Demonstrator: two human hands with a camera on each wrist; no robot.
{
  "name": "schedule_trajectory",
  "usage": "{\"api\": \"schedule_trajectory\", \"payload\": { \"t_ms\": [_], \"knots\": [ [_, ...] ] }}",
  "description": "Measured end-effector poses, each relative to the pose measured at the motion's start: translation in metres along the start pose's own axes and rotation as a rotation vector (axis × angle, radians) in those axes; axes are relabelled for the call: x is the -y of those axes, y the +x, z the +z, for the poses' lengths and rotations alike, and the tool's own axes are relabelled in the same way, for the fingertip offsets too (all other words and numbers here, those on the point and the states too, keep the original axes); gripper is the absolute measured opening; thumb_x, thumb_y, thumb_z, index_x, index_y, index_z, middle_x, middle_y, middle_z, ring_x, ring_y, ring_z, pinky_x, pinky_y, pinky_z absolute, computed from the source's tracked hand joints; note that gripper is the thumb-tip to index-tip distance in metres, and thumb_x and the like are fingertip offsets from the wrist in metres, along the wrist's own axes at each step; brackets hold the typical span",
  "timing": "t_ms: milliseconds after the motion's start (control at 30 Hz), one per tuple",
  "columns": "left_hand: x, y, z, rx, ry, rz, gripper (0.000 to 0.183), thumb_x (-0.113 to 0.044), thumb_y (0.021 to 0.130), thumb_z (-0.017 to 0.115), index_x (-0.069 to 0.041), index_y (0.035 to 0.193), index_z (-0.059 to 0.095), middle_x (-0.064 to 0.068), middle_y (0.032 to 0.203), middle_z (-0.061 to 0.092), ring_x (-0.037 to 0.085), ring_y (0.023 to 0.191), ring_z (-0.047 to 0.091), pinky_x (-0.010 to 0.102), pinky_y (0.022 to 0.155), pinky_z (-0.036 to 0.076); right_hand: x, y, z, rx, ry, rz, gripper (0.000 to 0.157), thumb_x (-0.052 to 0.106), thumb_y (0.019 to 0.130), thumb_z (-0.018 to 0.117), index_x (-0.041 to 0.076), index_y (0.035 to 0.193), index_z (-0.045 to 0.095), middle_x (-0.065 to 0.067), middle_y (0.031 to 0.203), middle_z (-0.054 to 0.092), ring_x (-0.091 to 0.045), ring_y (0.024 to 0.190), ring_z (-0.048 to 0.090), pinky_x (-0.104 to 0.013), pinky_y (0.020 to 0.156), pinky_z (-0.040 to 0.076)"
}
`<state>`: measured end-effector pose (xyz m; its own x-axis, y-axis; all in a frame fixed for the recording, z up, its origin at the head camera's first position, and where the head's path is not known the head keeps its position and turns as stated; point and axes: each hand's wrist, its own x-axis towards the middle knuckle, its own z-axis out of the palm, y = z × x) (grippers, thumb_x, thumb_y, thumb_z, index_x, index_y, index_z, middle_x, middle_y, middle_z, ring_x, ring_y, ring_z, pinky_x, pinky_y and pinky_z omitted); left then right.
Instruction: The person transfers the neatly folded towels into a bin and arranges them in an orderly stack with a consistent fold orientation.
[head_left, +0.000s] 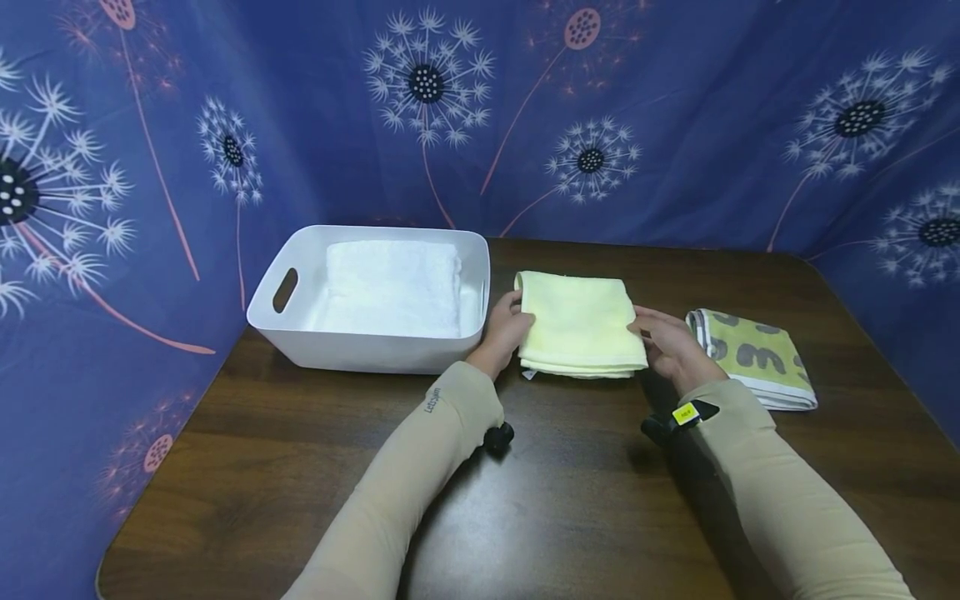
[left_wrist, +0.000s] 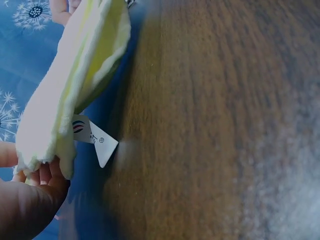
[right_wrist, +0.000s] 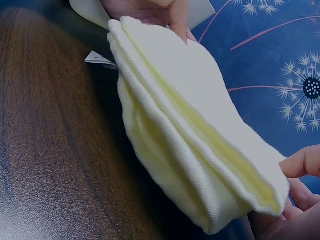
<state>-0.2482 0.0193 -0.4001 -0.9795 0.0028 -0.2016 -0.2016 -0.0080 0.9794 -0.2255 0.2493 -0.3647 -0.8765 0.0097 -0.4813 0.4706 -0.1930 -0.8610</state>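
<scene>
Head view: left hand (head_left: 508, 332) and right hand (head_left: 670, 346) pinch the yellow towel (head_left: 581, 321) between their fingers, dark wooden table (head_left: 562, 500) beneath them, blue dandelion curtain (head_left: 315, 125) beyond! Left wrist: a white tag (left_wrist: 104, 146) juts out near those gripping fingers. Right wrist: curtain climbs above the fingertips.

Blue dandelion-print curtain (head_left: 315, 100) behind dark wood-grain table (head_left: 300, 467); pale glare (head_left: 510, 533) on top.

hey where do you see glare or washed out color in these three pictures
Head view: pale sheen on the table near the bottom edge, white towel bright with little texture; left wrist view: whitish glare at lower right, yellow cloth bleached nearly white on its outer face; right wrist view: sheen at lower left, cloth's upper face similarly pale.
</scene>
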Motion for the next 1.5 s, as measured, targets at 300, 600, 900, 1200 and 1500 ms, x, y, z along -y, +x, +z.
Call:
{"api": "schedule_trajectory", "payload": {
  "t_ms": [300, 600, 900, 1200, 1500],
  "knots": [
    [-0.004, -0.002, 0.001, -0.005, 0.007, -0.010, 0.060, 0.004, 0.083, 0.050, -0.010, 0.141, 0.039, 0.015, 0.122, 0.053, 0.022, 0.090, 0.056, 0.032, 0.072, 0.051, 0.004, -0.002, -0.001, -0.020, -0.020, 0.021, 0.064, -0.001, 0.089, 0.048, 0.012, 0.148, 0.025, -0.001, 0.116, 0.042, -0.016, 0.091, 0.047, -0.025, 0.067, 0.051],
    [-0.011, -0.004, 0.003, -0.006, -0.002, 0.006, 0.056, 0.003, 0.084, 0.051, -0.010, 0.138, 0.042, 0.013, 0.114, 0.056, 0.020, 0.084, 0.057, 0.031, 0.070, 0.051, 0.008, -0.004, -0.001, 0.015, 0.007, -0.016, 0.065, -0.002, 0.088, 0.045, 0.009, 0.148, 0.022, 0.001, 0.106, 0.044, -0.013, 0.086, 0.049, -0.024, 0.066, 0.051],
    [-0.015, -0.007, 0.009, -0.029, -0.048, -0.020, 0.053, 0.001, 0.086, 0.054, -0.011, 0.137, 0.044, 0.012, 0.115, 0.056, 0.024, 0.089, 0.058, 0.034, 0.073, 0.051, 0.011, -0.006, -0.004, -0.010, -0.019, -0.008, 0.062, 0.003, 0.090, 0.045, 0.013, 0.148, 0.024, 0.003, 0.102, 0.049, -0.010, 0.076, 0.055, -0.026, 0.064, 0.052],
    [-0.023, -0.010, 0.012, -0.032, -0.085, 0.024, 0.054, 0.004, 0.084, 0.054, -0.008, 0.136, 0.044, 0.013, 0.112, 0.058, 0.022, 0.087, 0.058, 0.033, 0.071, 0.050, 0.013, -0.009, -0.002, -0.052, -0.017, -0.022, 0.059, 0.006, 0.091, 0.047, 0.014, 0.147, 0.030, 0.004, 0.104, 0.050, -0.012, 0.083, 0.053, -0.026, 0.064, 0.052],
    [-0.038, -0.013, 0.009, -0.004, -0.055, 0.057, 0.056, 0.004, 0.083, 0.052, -0.008, 0.136, 0.043, 0.014, 0.113, 0.058, 0.023, 0.088, 0.058, 0.032, 0.073, 0.050, 0.019, -0.013, 0.000, -0.050, 0.019, -0.066, 0.060, 0.004, 0.090, 0.046, 0.012, 0.146, 0.030, 0.003, 0.105, 0.049, -0.011, 0.077, 0.056, -0.026, 0.062, 0.052]
  ]
}}
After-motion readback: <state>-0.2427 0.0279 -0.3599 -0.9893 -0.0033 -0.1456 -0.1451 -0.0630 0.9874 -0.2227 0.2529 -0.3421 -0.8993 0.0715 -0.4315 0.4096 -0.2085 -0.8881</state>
